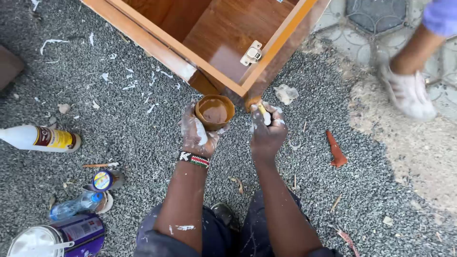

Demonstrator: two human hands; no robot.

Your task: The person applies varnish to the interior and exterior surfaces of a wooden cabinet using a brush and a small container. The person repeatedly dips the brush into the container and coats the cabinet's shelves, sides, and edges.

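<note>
A glossy brown wooden cabinet [223, 33] lies open on grey gravel ground [143, 128], a metal hinge [251, 53] fixed to its inner side panel. The person crouches just in front of its near corner. The left hand [196, 135], paint-smeared, wraps around a small round cup of brown filler [214, 112], held upright just below the cabinet edge. The right hand [267, 131], the nearer to the corner, closes its grip on a short applicator [261, 107], its long axis pointing up and away to touch the cabinet's corner edge, just right of the cup. A white bottle [40, 138], a tin [57, 235] and a plastic water bottle [76, 205] lie far left.
</note>
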